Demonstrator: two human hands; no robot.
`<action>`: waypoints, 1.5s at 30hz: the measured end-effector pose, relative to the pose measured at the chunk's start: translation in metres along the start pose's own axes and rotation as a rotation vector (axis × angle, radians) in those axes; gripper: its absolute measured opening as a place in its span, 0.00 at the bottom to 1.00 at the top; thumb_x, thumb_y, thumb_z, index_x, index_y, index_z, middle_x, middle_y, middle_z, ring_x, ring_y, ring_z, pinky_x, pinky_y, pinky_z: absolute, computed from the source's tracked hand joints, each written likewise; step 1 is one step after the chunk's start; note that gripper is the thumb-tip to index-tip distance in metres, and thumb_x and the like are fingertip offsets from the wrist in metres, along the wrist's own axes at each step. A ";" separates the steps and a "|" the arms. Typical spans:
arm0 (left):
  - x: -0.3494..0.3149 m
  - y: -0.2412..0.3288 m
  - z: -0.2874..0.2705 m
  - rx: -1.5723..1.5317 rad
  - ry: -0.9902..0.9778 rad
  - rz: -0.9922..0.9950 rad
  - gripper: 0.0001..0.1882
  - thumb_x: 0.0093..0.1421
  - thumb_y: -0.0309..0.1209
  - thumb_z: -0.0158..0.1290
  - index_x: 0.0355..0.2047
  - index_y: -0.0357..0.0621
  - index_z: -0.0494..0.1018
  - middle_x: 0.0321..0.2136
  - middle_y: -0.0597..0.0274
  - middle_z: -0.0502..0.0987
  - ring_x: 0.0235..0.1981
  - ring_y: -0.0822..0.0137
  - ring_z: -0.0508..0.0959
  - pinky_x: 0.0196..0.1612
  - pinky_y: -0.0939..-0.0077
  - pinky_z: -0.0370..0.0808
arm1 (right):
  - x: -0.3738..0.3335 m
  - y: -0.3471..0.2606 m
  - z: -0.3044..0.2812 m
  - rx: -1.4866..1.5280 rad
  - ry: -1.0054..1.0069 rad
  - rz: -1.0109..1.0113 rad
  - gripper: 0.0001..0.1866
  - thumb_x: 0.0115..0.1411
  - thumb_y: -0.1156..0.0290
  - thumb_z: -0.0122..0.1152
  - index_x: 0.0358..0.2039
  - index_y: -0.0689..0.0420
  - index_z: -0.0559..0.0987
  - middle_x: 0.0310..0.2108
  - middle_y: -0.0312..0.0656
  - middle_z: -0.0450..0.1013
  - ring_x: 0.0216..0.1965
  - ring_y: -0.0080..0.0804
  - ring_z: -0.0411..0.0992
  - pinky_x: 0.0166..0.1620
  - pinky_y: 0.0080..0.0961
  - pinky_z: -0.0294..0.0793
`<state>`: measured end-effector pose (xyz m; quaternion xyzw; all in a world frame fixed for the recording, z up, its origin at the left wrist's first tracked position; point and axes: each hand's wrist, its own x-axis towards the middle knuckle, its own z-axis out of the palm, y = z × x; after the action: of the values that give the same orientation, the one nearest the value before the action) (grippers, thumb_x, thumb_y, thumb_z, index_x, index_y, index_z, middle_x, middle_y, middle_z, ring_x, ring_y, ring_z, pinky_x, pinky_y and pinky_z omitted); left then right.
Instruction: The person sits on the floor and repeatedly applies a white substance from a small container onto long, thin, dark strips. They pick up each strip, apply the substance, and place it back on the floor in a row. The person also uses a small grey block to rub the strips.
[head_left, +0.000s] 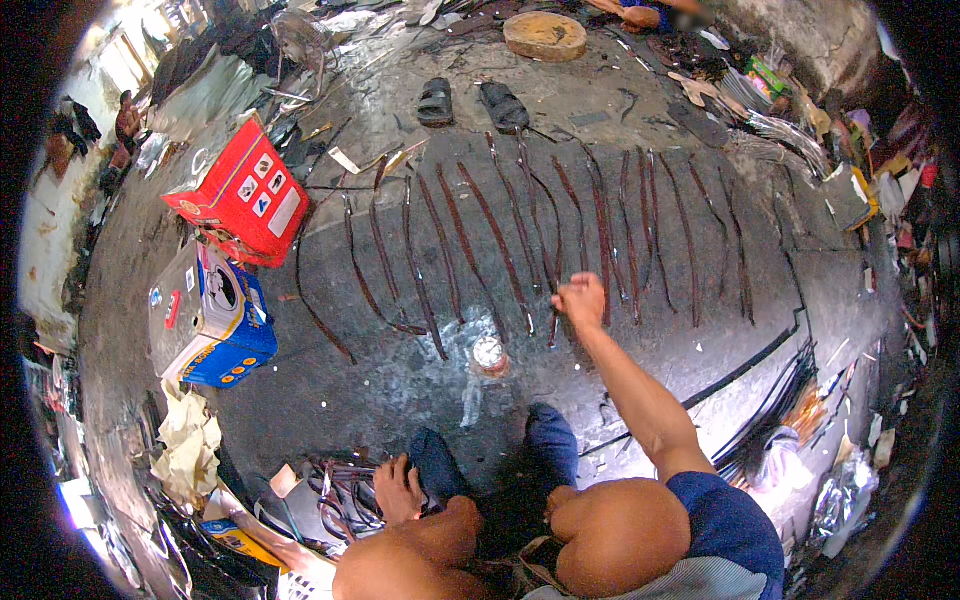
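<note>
- Nearest, the left hand (397, 490) is low beside the person's knee, next to a tangle of dark straps (345, 495); whether its fingers close on one cannot be told. If a strap were tugged from there, loops could snag on each other.
- Just ahead are the person's two feet in dark blue footwear (435, 462); a shifted foot might knock the pot in front.
- That small round pot (489, 358), white on top, stands on the dark floor sheet (400, 385) near the lower strip ends; a careless sweep of the arm could tip it onto them.
- Beyond it, narrow brown strips (492, 225) lie side by side in a long row. The right hand (582, 300) is at their near ends, fingers curled inward; whether they pinch a strip is hidden. Dragging the wrist could push neighbours together, as some already lie close or touching.
- To the left, a blue-and-white box (220, 320) and a red box (245, 195) flank the row; bumped, either might slide onto the end strip.
- Farthest, black sandals (435, 102) sit by the strips' far ends, short of a round wooden block (545, 37).
</note>
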<state>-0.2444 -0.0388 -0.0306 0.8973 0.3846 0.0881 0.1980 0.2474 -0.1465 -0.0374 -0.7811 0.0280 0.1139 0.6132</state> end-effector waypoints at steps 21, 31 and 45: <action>0.030 -0.019 -0.052 0.249 -0.245 0.243 0.15 0.46 0.35 0.62 0.36 0.49 0.78 0.32 0.60 0.74 0.41 0.55 0.78 0.37 0.55 0.77 | -0.208 0.028 0.035 -0.150 -1.302 -0.091 0.15 0.63 0.66 0.63 0.48 0.58 0.76 0.39 0.38 0.78 0.40 0.24 0.75 0.47 0.25 0.75; 0.032 0.030 -0.084 -0.193 -0.502 -0.010 0.08 0.53 0.36 0.60 0.32 0.48 0.79 0.31 0.56 0.76 0.31 0.50 0.79 0.35 0.54 0.76 | -0.226 -0.001 0.019 -0.126 -1.492 -0.013 0.25 0.60 0.68 0.66 0.58 0.55 0.72 0.53 0.40 0.73 0.53 0.28 0.70 0.57 0.28 0.69; 0.071 0.069 -0.107 -0.081 -0.228 0.305 0.06 0.56 0.36 0.58 0.28 0.51 0.78 0.25 0.62 0.76 0.25 0.55 0.79 0.28 0.59 0.76 | -0.239 -0.022 0.023 -0.280 -1.601 -0.143 0.16 0.68 0.57 0.56 0.44 0.57 0.80 0.31 0.36 0.77 0.37 0.25 0.74 0.42 0.27 0.72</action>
<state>-0.1841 0.0003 0.0960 0.9406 0.2155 0.0303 0.2608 0.0158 -0.1413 0.0292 -0.5325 -0.4831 0.6005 0.3499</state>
